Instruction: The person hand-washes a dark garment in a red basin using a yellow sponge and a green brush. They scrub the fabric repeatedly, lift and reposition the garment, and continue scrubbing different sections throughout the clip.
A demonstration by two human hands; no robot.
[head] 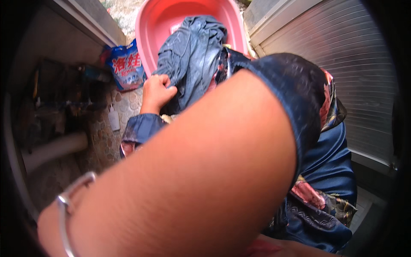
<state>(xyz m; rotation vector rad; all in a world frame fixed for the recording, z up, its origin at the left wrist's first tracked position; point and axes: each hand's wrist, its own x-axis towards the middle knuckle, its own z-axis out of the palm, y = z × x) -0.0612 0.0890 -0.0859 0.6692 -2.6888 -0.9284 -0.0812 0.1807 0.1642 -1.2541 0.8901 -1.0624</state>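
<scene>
My left hand (159, 90) is closed on the edge of a wet, dark blue-grey garment (192, 54), beside the near left rim of a pink plastic tub (146, 35). The garment lies bunched inside the tub and hangs over its near side. My right forearm, bare below a dark blue sleeve, crosses the foreground very close to the camera. Past a silver bracelet (63, 199) at the wrist, only part of my right hand (49, 223) shows at the lower left; its fingers are hidden.
A blue and red bag of laundry detergent (126, 67) stands left of the tub on pebble-patterned flooring. A white bottle (114, 119) is nearer. Dark shelving (61, 96) fills the left side, and a ribbed metal door panel (324, 64) the right.
</scene>
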